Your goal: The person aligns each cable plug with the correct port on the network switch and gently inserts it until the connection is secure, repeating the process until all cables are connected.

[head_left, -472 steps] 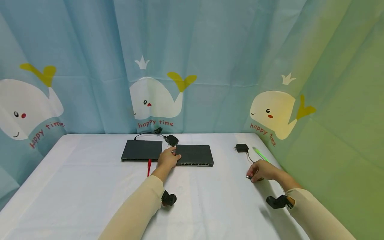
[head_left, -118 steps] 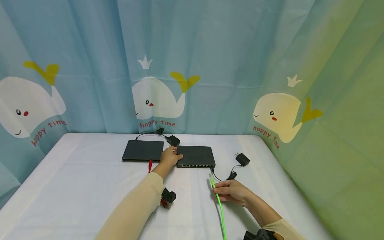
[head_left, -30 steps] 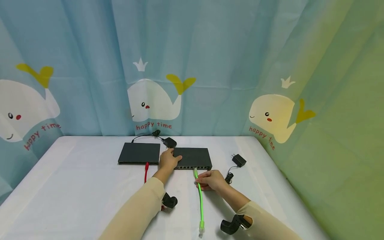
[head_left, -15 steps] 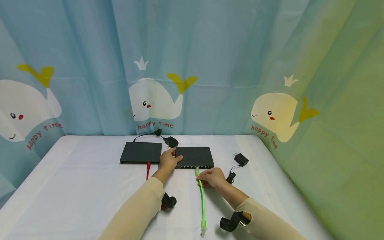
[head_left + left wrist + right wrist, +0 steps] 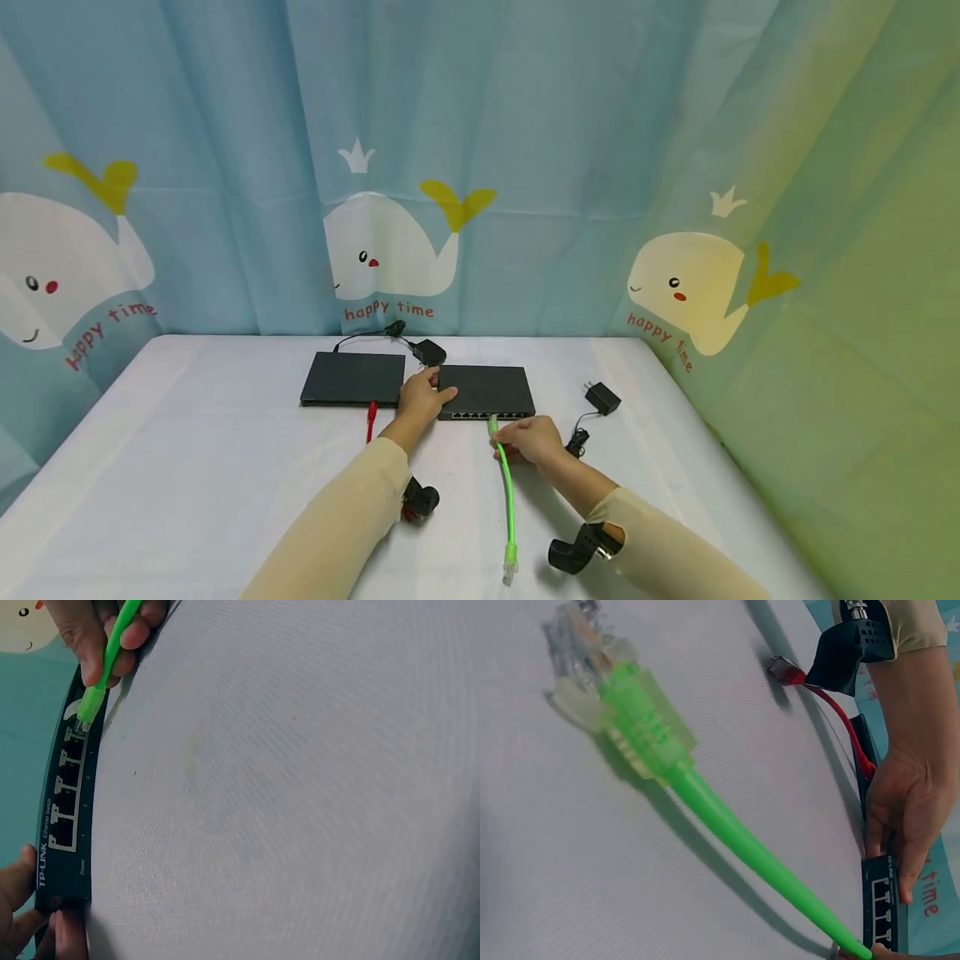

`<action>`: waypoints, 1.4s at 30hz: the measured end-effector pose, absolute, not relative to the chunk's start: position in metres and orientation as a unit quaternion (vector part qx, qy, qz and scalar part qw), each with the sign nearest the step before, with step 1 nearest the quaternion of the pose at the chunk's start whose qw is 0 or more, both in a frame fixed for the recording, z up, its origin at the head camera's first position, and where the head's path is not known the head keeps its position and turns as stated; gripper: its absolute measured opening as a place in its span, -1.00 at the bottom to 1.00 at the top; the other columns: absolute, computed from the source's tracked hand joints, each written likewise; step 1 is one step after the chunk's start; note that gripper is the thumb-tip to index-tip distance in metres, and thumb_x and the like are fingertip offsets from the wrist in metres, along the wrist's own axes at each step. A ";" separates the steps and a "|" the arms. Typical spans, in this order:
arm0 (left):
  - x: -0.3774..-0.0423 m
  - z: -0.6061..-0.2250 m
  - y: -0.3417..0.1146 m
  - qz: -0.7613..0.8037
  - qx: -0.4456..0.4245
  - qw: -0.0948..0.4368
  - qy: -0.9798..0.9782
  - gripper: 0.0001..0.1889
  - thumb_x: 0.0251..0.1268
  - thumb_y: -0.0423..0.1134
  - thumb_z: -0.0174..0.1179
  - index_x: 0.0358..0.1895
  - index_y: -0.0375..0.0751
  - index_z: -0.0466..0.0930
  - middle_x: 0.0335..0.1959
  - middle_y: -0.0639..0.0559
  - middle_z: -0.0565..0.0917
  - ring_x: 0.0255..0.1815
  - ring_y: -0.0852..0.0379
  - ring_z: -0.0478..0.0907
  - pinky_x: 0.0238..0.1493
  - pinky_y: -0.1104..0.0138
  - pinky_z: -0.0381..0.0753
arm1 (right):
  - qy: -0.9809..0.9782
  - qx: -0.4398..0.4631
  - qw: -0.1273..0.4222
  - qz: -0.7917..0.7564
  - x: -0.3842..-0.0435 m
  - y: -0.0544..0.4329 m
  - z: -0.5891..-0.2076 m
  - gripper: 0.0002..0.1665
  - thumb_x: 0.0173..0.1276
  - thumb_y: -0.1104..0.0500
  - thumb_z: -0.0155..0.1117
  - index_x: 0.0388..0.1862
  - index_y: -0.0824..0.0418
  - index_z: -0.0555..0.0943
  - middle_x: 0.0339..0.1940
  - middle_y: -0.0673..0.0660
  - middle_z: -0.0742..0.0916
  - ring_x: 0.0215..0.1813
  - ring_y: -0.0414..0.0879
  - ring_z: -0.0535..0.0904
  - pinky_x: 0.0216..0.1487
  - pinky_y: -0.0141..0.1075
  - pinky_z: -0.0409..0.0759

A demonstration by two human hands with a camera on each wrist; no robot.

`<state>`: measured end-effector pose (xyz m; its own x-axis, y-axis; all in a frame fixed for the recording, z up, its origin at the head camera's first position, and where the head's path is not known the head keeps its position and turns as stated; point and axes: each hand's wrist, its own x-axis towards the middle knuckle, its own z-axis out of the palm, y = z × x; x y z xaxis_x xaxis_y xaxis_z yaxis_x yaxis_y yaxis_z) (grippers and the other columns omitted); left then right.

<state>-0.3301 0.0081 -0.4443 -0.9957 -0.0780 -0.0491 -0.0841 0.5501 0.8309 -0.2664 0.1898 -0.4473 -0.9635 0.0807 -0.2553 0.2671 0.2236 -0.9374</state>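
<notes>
A black TP-LINK Ethernet switch (image 5: pixel 487 385) lies on the white table with its row of ports facing me. My left hand (image 5: pixel 420 400) grips its left end, thumb on top and fingers below. Between thumb and fingers, my right hand (image 5: pixel 531 438) pinches a short green network cable (image 5: pixel 508 492) near one plug. In the left wrist view that green plug (image 5: pixel 90 706) is right at a port in the row, its clear tip still showing at the opening. The cable's other plug (image 5: pixel 645 724) points toward me, large in the right wrist view.
Left of it lies a second black switch (image 5: pixel 352 379) with a red network cable (image 5: pixel 371 421) at its front; the loose red plug (image 5: pixel 786 670) shows by my left wrist. A black adapter (image 5: pixel 430 352) sits behind, another adapter (image 5: pixel 602 398) with bundled cord (image 5: pixel 577 442) to the right.
Earlier my right hand held a dark cord at the far right, then the green cable right of the switch; its plug is now at the ports. The right adapter shifted. My left hand stayed put.
</notes>
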 end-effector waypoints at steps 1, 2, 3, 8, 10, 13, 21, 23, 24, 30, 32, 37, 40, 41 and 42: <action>-0.330 -0.444 0.008 0.471 -0.047 0.004 0.881 -0.41 0.31 -0.15 0.32 0.39 -0.17 0.42 0.16 -0.13 0.60 0.29 -0.20 0.41 0.26 0.04 0.48 | 0.778 0.112 0.077 -0.613 -0.266 0.190 -0.447 -0.88 0.28 0.43 0.29 -0.30 0.55 0.69 -0.50 0.23 0.77 -0.55 -0.12 0.70 -0.38 -0.25 0.74; -0.329 -0.444 0.008 0.469 -0.045 0.003 0.882 -0.41 0.31 -0.15 0.32 0.39 -0.17 0.42 0.15 -0.13 0.60 0.28 -0.19 0.41 0.25 0.03 0.49 | 0.778 0.111 0.077 -0.613 -0.265 0.190 -0.447 -0.87 0.28 0.43 0.29 -0.30 0.55 0.69 -0.50 0.23 0.77 -0.54 -0.12 0.70 -0.38 -0.25 0.74; -0.329 -0.443 0.008 0.469 -0.044 0.003 0.882 -0.41 0.31 -0.15 0.32 0.39 -0.17 0.42 0.15 -0.14 0.60 0.28 -0.19 0.42 0.25 0.03 0.49 | 0.779 0.109 0.077 -0.613 -0.265 0.190 -0.447 -0.87 0.28 0.43 0.30 -0.29 0.56 0.68 -0.49 0.23 0.77 -0.54 -0.12 0.70 -0.38 -0.25 0.74; -0.327 -0.438 0.008 0.475 -0.047 0.001 0.879 -0.41 0.31 -0.16 0.32 0.38 -0.18 0.43 0.16 -0.15 0.60 0.27 -0.17 0.45 0.24 0.04 0.50 | 0.782 0.105 0.079 -0.609 -0.263 0.190 -0.445 -0.86 0.29 0.42 0.29 -0.28 0.56 0.68 -0.48 0.23 0.78 -0.53 -0.13 0.70 -0.38 -0.27 0.74; -0.327 -0.437 0.009 0.476 -0.049 0.000 0.878 -0.41 0.31 -0.17 0.32 0.38 -0.19 0.43 0.16 -0.16 0.60 0.27 -0.17 0.45 0.25 0.05 0.50 | 0.784 0.106 0.081 -0.606 -0.263 0.191 -0.444 -0.87 0.30 0.41 0.29 -0.28 0.54 0.69 -0.47 0.23 0.78 -0.52 -0.13 0.71 -0.38 -0.28 0.74; -0.327 -0.436 0.011 0.476 -0.049 -0.001 0.878 -0.41 0.31 -0.17 0.32 0.39 -0.20 0.42 0.18 -0.17 0.60 0.26 -0.16 0.47 0.25 0.06 0.51 | 0.788 0.106 0.082 -0.600 -0.263 0.192 -0.444 -0.87 0.31 0.40 0.30 -0.28 0.52 0.69 -0.45 0.23 0.78 -0.50 -0.13 0.72 -0.40 -0.30 0.73; -0.327 -0.436 0.014 0.473 -0.055 0.010 0.879 -0.40 0.30 -0.17 0.33 0.38 -0.20 0.43 0.22 -0.18 0.59 0.26 -0.12 0.50 0.25 0.07 0.52 | 0.795 0.115 0.089 -0.589 -0.262 0.195 -0.443 -0.86 0.31 0.36 0.32 -0.28 0.48 0.72 -0.47 0.22 0.79 -0.51 -0.14 0.71 -0.46 -0.36 0.70; -0.326 -0.436 0.014 0.473 -0.057 0.012 0.879 -0.40 0.30 -0.17 0.33 0.38 -0.21 0.43 0.22 -0.19 0.60 0.26 -0.13 0.50 0.26 0.07 0.51 | 0.792 0.115 0.092 -0.592 -0.262 0.196 -0.443 -0.86 0.30 0.37 0.32 -0.27 0.49 0.71 -0.47 0.22 0.78 -0.52 -0.15 0.71 -0.46 -0.37 0.70; -0.326 -0.436 0.014 0.471 -0.057 0.012 0.880 -0.40 0.29 -0.17 0.33 0.38 -0.22 0.43 0.21 -0.19 0.60 0.26 -0.13 0.50 0.26 0.07 0.52 | 0.791 0.115 0.094 -0.593 -0.262 0.196 -0.443 -0.86 0.30 0.38 0.32 -0.26 0.49 0.71 -0.48 0.21 0.78 -0.52 -0.15 0.70 -0.46 -0.37 0.70; -0.329 -0.438 0.015 0.457 -0.057 0.008 0.888 -0.41 0.28 -0.18 0.34 0.35 -0.27 0.45 0.17 -0.19 0.63 0.24 -0.12 0.52 0.26 0.09 0.52 | 0.794 0.099 0.111 -0.589 -0.260 0.199 -0.442 -0.85 0.29 0.41 0.32 -0.21 0.52 0.70 -0.49 0.17 0.78 -0.52 -0.17 0.69 -0.43 -0.35 0.71; -0.329 -0.438 0.014 0.457 -0.058 0.005 0.888 -0.43 0.27 -0.21 0.35 0.32 -0.28 0.47 0.14 -0.19 0.65 0.20 -0.10 0.55 0.22 0.11 0.55 | 0.794 0.093 0.117 -0.589 -0.258 0.200 -0.439 -0.82 0.28 0.42 0.32 -0.18 0.54 0.68 -0.47 0.20 0.78 -0.51 -0.18 0.69 -0.43 -0.35 0.71; -0.329 -0.434 0.010 0.448 -0.056 -0.003 0.892 -0.51 0.24 -0.29 0.37 0.24 -0.31 0.56 0.04 -0.19 0.71 0.12 -0.09 0.62 0.15 0.13 0.60 | 0.801 0.089 0.124 -0.579 -0.259 0.201 -0.434 -0.78 0.23 0.46 0.35 -0.14 0.55 0.67 -0.42 0.24 0.79 -0.53 -0.18 0.68 -0.41 -0.33 0.72; -0.331 -0.430 0.006 0.446 -0.055 -0.008 0.893 -0.58 0.22 -0.30 0.37 0.16 -0.29 0.63 -0.04 -0.16 0.74 0.07 -0.08 0.63 0.10 0.17 0.63 | 0.809 0.079 0.121 -0.569 -0.261 0.202 -0.431 -0.82 0.20 0.47 0.37 -0.19 0.51 0.70 -0.41 0.22 0.79 -0.54 -0.18 0.68 -0.39 -0.31 0.73; -0.332 -0.429 0.004 0.457 -0.057 -0.005 0.888 -0.60 0.23 -0.31 0.37 0.14 -0.29 0.65 -0.07 -0.16 0.75 0.03 -0.08 0.66 0.05 0.19 0.65 | 0.810 0.067 0.123 -0.570 -0.261 0.203 -0.428 -0.84 0.19 0.47 0.38 -0.22 0.50 0.71 -0.43 0.21 0.79 -0.54 -0.16 0.69 -0.40 -0.32 0.73; -0.334 -0.428 0.003 0.469 -0.058 -0.002 0.881 -0.62 0.23 -0.32 0.36 0.11 -0.30 0.66 -0.12 -0.16 0.77 -0.03 -0.07 0.69 -0.02 0.21 0.68 | 0.812 0.060 0.122 -0.568 -0.262 0.204 -0.425 -0.85 0.20 0.47 0.38 -0.24 0.50 0.71 -0.43 0.21 0.79 -0.53 -0.15 0.70 -0.39 -0.30 0.73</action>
